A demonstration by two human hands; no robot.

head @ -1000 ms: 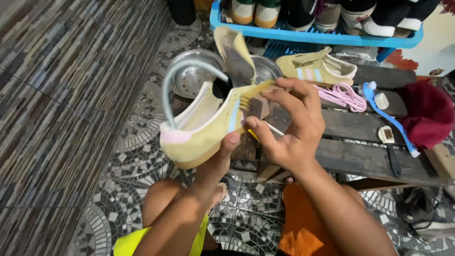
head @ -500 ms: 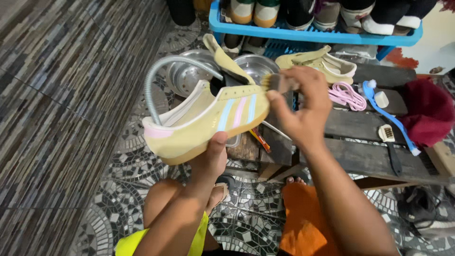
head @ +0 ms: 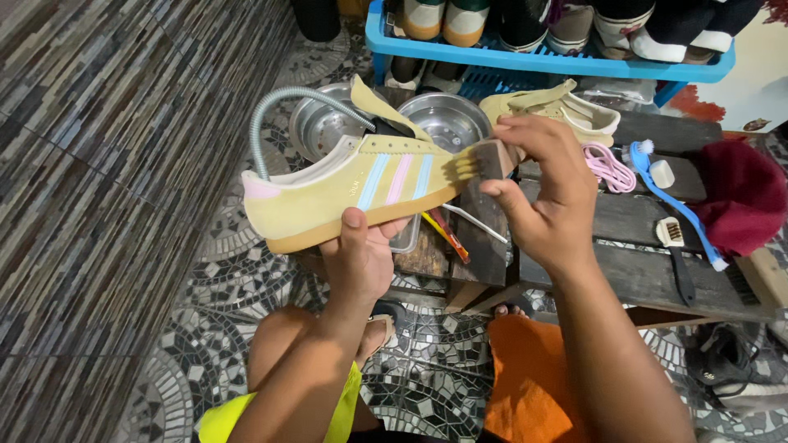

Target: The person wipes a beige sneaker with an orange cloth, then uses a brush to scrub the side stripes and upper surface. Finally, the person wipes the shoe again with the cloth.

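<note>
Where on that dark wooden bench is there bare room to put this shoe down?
Bare planks on the wooden bench lie below the pink laces, left of the small black-handled brush. The far edge is crowded: second shoe, blue brush, maroon cloth.

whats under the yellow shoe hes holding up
The left hand cups the yellow shoe from below. Beneath it show a clear container and coloured sticks; whatever else lies there is covered.
</note>
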